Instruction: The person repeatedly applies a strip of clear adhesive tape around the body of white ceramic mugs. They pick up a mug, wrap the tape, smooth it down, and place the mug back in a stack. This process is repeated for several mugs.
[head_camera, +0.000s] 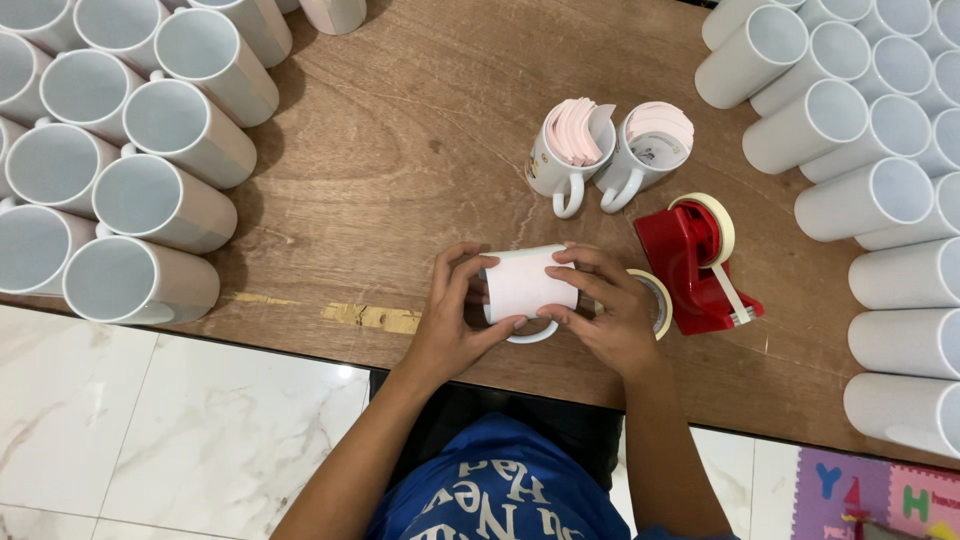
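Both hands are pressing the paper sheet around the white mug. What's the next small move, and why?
Probably keep the left hand pinning the paper sheet on the mug, while the right hand reaches to the red tape dispenser beside it; no tape shows on the wrap.

white mug (525, 285), red tape dispenser (690, 262), brown table (420, 140)

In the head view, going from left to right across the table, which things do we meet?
Stacked white mugs on the left → left hand → mug wrapped in white paper → right hand → red tape dispenser → stacked white mugs on the right.
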